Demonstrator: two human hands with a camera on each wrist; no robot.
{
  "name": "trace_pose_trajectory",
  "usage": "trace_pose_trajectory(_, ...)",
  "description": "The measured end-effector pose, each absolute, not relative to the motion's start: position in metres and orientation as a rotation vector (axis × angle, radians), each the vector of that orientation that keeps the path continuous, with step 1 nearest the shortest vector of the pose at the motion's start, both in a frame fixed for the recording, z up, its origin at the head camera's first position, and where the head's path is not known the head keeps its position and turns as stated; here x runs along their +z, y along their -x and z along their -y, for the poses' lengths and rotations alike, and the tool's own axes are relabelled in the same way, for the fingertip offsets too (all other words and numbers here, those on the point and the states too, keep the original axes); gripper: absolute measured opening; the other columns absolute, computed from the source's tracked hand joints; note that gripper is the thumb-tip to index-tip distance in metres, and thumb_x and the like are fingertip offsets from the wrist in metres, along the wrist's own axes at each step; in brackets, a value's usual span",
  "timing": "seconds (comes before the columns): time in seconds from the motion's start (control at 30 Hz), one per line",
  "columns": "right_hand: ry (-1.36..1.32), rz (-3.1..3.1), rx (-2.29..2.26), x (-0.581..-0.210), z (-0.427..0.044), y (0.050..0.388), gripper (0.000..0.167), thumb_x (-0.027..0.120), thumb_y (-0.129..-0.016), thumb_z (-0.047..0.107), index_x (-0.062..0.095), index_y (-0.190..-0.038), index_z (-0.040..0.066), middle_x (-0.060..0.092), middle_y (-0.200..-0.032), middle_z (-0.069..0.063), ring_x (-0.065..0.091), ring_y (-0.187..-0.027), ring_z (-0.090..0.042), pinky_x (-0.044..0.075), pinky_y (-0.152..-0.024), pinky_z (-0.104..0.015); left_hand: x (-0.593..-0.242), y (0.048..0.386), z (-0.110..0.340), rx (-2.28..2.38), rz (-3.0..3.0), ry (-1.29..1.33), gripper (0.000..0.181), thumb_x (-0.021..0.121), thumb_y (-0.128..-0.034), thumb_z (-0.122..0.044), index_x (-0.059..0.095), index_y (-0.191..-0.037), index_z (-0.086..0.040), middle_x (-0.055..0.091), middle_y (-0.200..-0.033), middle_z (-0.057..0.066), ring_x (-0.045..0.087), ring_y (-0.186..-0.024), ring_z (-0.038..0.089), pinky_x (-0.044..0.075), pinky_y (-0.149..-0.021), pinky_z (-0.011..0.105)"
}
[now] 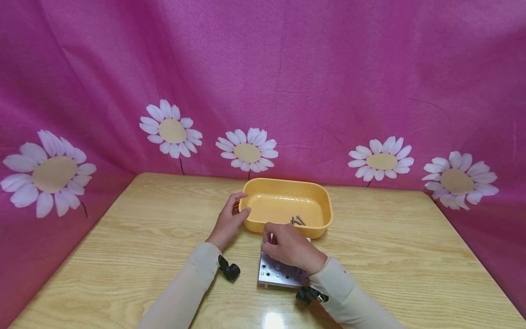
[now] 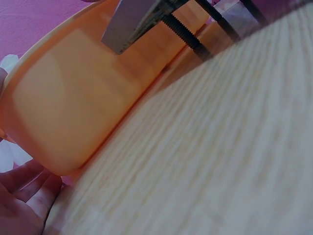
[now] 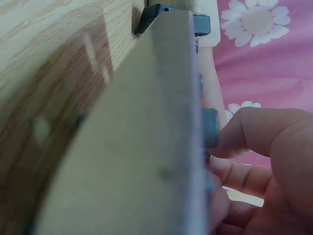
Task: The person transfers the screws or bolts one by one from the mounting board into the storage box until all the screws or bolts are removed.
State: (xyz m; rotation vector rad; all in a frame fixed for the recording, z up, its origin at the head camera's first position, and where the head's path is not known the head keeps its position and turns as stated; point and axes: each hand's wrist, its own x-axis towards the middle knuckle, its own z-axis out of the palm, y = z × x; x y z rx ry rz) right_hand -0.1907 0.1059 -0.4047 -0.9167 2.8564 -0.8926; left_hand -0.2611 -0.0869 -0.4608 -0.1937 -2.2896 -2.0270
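Note:
My left hand [image 1: 228, 222] holds the left end of a yellow plastic tray [image 1: 326, 208], fingers at its rim and outer wall. In the left wrist view some fingers [image 2: 34, 188] lie against the tray's lower corner. My right hand [image 1: 289, 246] is over a metal plate [image 1: 273, 276] with holes and covers part of it. Its thumb and fingers pinch at a bolt [image 3: 210, 128] standing out of the plate's top face; the contact is partly hidden. Black threaded bolt shanks [image 2: 186, 34] stick out below the plate.
A few loose metal bolts [image 1: 298, 220] lie inside the tray at its near right side. The wooden table [image 1: 411, 256] runs back to a pink curtain [image 1: 312, 91] with white flowers. Small black wrist cameras [image 1: 230, 270] are strapped at both cuffs.

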Motion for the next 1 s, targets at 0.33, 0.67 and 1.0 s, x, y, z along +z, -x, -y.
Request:
trace_pose_trajectory(0.33, 0.914, -2.857, -0.907, -0.406, -0.105, 0.191, 0.013, 0.064, -0.079, 0.013, 0.056, -0.073, 0.022, 0.053, -0.061, 0.006, 0.048, -0.058, -0.008, 0.039, -0.052, -0.025, -0.435, 0.243, 0.086, -2.020, 2.341, 0.223, 0.047, 0.059, -0.0937, -0.014, 0.045, -0.138, -0.008, 0.044, -0.140, 0.021, 0.046, -0.128, 0.034, 0.042, -0.101, 0.040)
trace_pose_trajectory(0.67, 0.957, -2.841, -0.911, -0.405, -0.107, 0.192, 0.014, 0.063, -0.080, 0.013, 0.057, -0.073, 0.023, 0.051, -0.059, 0.007, 0.046, -0.054, -0.005, 0.037, -0.051, -0.024, -0.427, 0.236, 0.085, -2.004, 2.351, 0.226, 0.046, 0.059, -0.0941, -0.015, 0.045, -0.137, -0.007, 0.044, -0.139, 0.021, 0.045, -0.128, 0.034, 0.040, -0.103, 0.040)
trace_pose_trajectory(1.0, 0.916, -2.738, -0.900, -0.401, -0.111, 0.192, 0.010, 0.066, -0.082, 0.012, 0.058, -0.079, 0.019, 0.055, -0.065, 0.006, 0.050, -0.060, -0.008, 0.042, -0.055, -0.026, -0.428, 0.237, 0.085, -2.002, 2.346, 0.233, 0.046, 0.058, -0.0942, -0.013, 0.045, -0.137, -0.006, 0.043, -0.140, 0.021, 0.045, -0.129, 0.035, 0.039, -0.105, 0.041)
